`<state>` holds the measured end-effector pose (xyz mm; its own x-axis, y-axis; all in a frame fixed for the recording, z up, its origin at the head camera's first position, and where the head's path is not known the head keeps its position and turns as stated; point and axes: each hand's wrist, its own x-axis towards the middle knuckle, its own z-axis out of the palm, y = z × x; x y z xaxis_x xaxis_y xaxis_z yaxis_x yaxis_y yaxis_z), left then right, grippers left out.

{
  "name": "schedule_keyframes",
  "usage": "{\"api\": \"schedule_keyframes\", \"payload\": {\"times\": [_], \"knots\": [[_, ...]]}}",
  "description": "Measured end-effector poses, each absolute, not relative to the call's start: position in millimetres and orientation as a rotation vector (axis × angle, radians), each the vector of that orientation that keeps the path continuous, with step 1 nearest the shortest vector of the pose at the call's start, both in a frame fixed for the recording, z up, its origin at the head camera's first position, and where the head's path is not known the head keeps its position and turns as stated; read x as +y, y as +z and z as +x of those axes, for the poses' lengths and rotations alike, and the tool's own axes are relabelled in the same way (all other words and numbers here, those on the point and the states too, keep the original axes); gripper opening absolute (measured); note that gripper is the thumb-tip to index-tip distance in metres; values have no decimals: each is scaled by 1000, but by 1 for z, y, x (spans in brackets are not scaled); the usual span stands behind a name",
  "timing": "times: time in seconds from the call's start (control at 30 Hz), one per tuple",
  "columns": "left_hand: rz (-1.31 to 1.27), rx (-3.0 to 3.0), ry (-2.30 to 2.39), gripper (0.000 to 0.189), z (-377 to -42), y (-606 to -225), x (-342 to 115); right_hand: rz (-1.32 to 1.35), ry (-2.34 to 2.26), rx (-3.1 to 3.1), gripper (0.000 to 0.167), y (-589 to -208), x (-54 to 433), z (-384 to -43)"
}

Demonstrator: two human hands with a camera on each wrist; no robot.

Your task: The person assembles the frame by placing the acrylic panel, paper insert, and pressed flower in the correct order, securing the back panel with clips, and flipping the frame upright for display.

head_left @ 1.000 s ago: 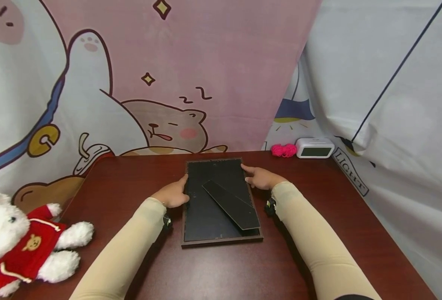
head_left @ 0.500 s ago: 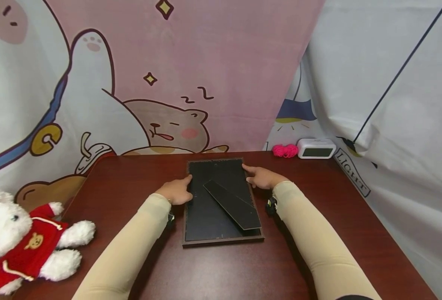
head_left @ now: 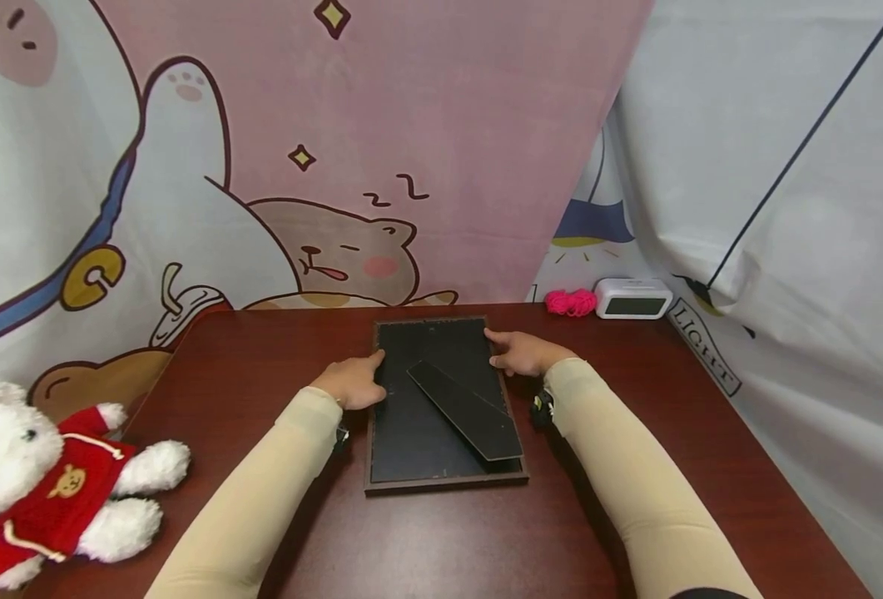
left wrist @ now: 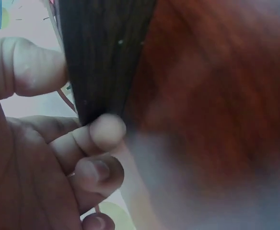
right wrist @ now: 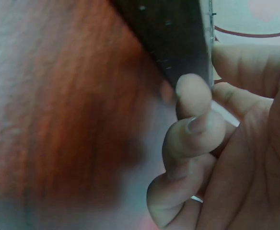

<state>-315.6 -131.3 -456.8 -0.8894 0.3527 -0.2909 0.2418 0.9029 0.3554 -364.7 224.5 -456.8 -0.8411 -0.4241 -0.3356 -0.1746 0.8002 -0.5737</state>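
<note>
A dark picture frame (head_left: 404,441) lies back side up on the table, its brown rim around a black backing board. The black easel stand (head_left: 467,412) runs slantwise across that board, its near end a little raised. My left hand (head_left: 351,383) holds the frame's left side, and my right hand (head_left: 525,354) holds the right side a bit farther up. In each wrist view the thumb lies on one face of the rim, with curled fingers at its outer side. The frame's front is hidden underneath.
At the table's back right stand a white digital clock (head_left: 633,299) and a bundle of pink yarn (head_left: 570,303). A white plush toy in a red hoodie (head_left: 74,482) sits at the left edge. Printed cloth (head_left: 471,150) hangs behind the reddish-brown table (head_left: 441,549).
My left hand has shifted slightly to the right, a little farther over the frame's left rim. The frame, its stand and my right hand look nearly unchanged.
</note>
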Motion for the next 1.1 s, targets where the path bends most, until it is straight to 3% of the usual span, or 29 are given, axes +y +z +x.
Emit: {"api": "schedule_keyframes", "payload": {"times": [0.6, 1.1], "knots": [[412, 2628, 582, 89, -311, -459, -139, -583, -525, 2705, 63, -428, 170, -393], [377, 2636, 606, 88, -311, -463, -137, -552, -368, 2562, 71, -425, 119, -409]]}}
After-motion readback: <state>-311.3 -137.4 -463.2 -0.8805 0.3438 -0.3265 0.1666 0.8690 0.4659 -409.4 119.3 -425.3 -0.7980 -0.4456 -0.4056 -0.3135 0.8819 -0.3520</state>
